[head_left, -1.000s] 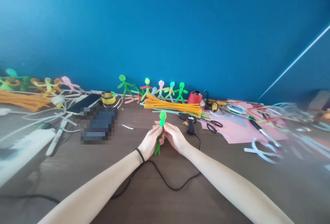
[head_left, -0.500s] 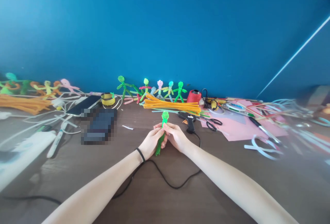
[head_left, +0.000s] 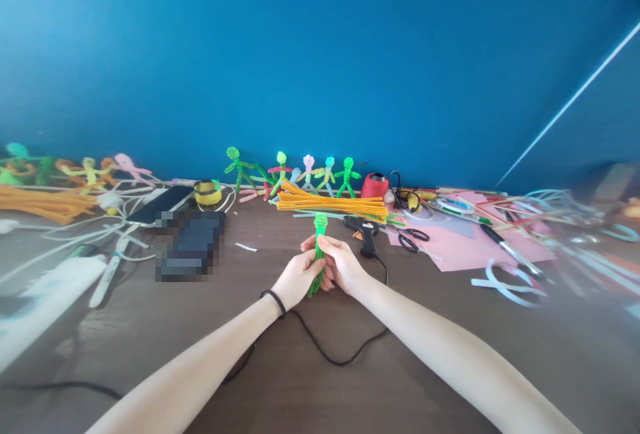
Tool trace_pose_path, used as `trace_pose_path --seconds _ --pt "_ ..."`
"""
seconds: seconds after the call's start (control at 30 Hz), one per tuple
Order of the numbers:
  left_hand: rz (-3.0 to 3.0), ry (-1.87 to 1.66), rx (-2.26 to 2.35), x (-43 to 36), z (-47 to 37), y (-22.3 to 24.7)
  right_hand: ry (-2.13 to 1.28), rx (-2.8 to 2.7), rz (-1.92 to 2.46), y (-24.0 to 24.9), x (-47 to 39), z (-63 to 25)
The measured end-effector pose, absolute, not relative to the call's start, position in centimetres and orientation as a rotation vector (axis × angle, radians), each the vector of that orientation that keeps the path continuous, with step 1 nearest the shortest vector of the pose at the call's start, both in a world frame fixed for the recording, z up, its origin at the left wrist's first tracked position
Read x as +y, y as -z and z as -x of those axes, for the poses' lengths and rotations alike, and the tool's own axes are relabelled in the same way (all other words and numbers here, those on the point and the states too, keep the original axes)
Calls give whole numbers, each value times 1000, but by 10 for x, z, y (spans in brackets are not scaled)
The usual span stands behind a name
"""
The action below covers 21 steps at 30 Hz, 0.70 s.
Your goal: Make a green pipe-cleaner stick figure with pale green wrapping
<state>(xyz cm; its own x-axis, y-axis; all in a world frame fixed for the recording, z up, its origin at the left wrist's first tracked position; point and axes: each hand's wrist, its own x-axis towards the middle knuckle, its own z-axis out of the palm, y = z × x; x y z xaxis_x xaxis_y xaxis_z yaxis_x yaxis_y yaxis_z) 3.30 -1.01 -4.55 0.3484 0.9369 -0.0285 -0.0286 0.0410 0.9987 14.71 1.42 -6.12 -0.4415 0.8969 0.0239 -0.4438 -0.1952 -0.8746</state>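
A green pipe-cleaner figure (head_left: pixel 321 224) stands upright between my hands, its coiled head on top and its limbs bunched together below. My left hand (head_left: pixel 300 274) is closed on its lower part from the left. From the right, my right hand (head_left: pixel 340 264) pinches it just below the head, thumb in front. Parts of both hands' fingers are hidden behind the figure. Beyond my hands lies a bundle of orange pipe cleaners (head_left: pixel 333 203). A black hot glue gun (head_left: pixel 367 235) rests to the right of the bundle.
Several pipe-cleaner figures (head_left: pixel 349 177) lean along the blue wall (head_left: pixel 320 54). Scissors (head_left: pixel 410 241) and pink paper (head_left: pixel 465 244) lie on the right. Phones (head_left: pixel 193 244), white cables and a power strip (head_left: pixel 45 301) are on the left. The glue gun's black cord (head_left: pixel 330 357) runs beneath my arms.
My left hand has shifted slightly right and up along the figure. The figure's lower limbs have swung a little right, making it more upright. My right hand has barely moved.
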Motion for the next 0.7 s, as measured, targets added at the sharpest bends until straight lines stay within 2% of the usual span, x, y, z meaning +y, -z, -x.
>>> trace_pose_path --seconds 0.4,0.7 --pt "-1461 -959 1062 -11 -40 46 -1614 -1054 776 54 11 -143" --pt "-1319 -1011 968 -6 -39 54 -1640 -1039 768 56 11 -139"
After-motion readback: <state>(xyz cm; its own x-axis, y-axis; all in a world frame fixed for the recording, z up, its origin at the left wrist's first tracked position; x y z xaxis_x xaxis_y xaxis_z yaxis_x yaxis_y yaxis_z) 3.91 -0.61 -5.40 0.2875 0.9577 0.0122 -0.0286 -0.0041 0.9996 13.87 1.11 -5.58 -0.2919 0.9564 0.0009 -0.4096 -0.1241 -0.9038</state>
